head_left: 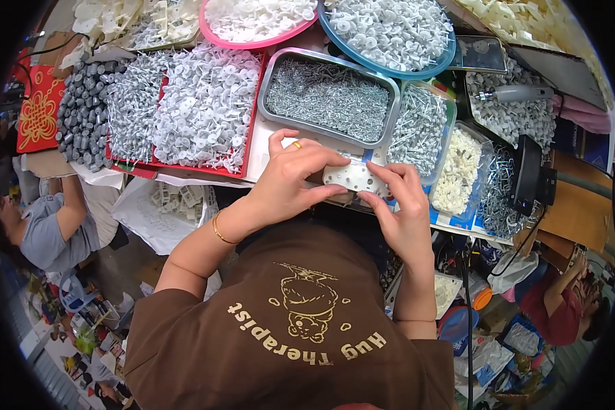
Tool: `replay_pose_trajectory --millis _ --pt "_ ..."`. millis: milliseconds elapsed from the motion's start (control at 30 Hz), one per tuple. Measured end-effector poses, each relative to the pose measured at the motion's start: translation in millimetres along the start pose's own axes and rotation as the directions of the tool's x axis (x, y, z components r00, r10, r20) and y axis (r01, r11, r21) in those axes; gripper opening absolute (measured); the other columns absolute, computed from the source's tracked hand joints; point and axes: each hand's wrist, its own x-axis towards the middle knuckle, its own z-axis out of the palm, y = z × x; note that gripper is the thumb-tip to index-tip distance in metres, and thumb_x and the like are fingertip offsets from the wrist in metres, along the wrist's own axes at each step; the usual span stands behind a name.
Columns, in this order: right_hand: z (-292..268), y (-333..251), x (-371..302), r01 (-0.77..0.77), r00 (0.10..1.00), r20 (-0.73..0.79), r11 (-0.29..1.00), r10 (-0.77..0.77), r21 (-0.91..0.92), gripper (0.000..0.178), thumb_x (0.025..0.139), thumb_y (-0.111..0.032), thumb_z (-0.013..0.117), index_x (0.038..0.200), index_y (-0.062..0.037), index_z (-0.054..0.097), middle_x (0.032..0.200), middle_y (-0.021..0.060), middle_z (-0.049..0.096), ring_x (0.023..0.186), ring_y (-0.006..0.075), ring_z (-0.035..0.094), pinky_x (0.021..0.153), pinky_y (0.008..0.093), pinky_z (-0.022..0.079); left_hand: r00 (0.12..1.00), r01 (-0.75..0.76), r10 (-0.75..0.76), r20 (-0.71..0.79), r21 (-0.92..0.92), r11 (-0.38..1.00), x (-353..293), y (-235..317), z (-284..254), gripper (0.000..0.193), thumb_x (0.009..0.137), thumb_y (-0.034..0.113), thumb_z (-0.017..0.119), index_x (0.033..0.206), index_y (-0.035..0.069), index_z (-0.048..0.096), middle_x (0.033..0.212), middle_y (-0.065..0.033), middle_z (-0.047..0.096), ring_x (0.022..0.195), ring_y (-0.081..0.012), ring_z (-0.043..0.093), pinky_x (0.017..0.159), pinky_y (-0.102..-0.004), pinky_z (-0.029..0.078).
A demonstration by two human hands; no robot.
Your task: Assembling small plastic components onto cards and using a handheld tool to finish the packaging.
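A small white plastic piece (349,177) with dark holes or metal dots along its face is held level in front of my chest, at the table's near edge. My left hand (295,174) pinches its left end between thumb and fingers. At the other end, the thumb and forefinger of my right hand (402,198) close on it. Just beyond my hands stands a metal tray (331,98) full of small screws. A shallow tub of longer screws (417,130) lies past my right fingers. What the piece's underside carries is hidden.
To the left, a red tray (205,109) holds white round-headed pieces, beside dark grey cylinders (82,109). Pink (260,20) and blue (389,31) basins stand behind. At right are a tub of cream bits (458,171), an electric screwdriver (516,93) and a black device (526,176). Other people sit on both sides.
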Motion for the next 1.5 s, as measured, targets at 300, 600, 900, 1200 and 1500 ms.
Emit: replay_pose_trajectory --millis 300,600,900,1200,1500 --pt "-6 1 4 -0.014 0.998 0.062 1.000 0.013 0.022 0.043 0.080 -0.005 0.078 0.122 -0.0054 0.069 0.104 0.0116 0.060 0.086 0.0236 0.059 0.072 0.0333 0.048 1.000 -0.002 0.001 0.021 0.040 0.999 1 4 -2 0.037 0.074 0.023 0.086 0.107 0.014 0.071 0.097 0.0033 0.071 0.095 -0.0162 0.064 0.106 -0.0451 0.027" --pt "-7 -2 4 -0.035 0.998 0.060 0.999 0.033 0.028 0.041 0.080 -0.003 0.077 0.121 -0.0048 0.069 0.103 0.0118 0.061 0.084 0.0232 0.059 0.071 0.0326 0.048 0.998 -0.040 0.039 0.052 0.031 0.999 9 3 -7 0.038 0.072 0.024 0.087 0.103 0.012 0.070 0.094 0.0034 0.070 0.094 -0.0166 0.064 0.105 -0.0445 0.027" --pt "-1 -1 1 -0.034 0.999 0.008 0.998 0.034 0.048 0.041 0.080 -0.002 0.076 0.121 -0.0037 0.070 0.104 0.0120 0.062 0.087 0.0228 0.060 0.073 0.0319 0.049 0.998 -0.035 0.035 0.046 0.002 0.999 8 1 -7 0.037 0.071 0.024 0.088 0.102 0.013 0.069 0.094 0.0036 0.070 0.094 -0.0164 0.065 0.104 -0.0431 0.028" --pt "-4 0 5 -0.038 0.998 0.059 0.998 0.035 0.044 0.041 0.081 -0.002 0.076 0.121 -0.0038 0.070 0.104 0.0121 0.061 0.087 0.0226 0.060 0.071 0.0315 0.049 0.998 -0.030 0.030 0.051 0.015 0.999 7 2 -6 0.035 0.073 0.022 0.087 0.101 0.012 0.068 0.094 0.0036 0.070 0.096 -0.0171 0.064 0.105 -0.0457 0.028" --pt "-1 1 3 -0.019 0.999 0.048 1.000 0.019 0.008 0.041 0.082 -0.001 0.075 0.123 -0.0054 0.069 0.104 0.0114 0.060 0.085 0.0229 0.059 0.069 0.0317 0.048 0.994 -0.049 0.049 0.097 -0.002 0.999 10 -5 -5 0.041 0.076 0.022 0.085 0.109 0.011 0.062 0.103 0.0010 0.069 0.106 -0.0187 0.065 0.111 -0.0474 0.023"
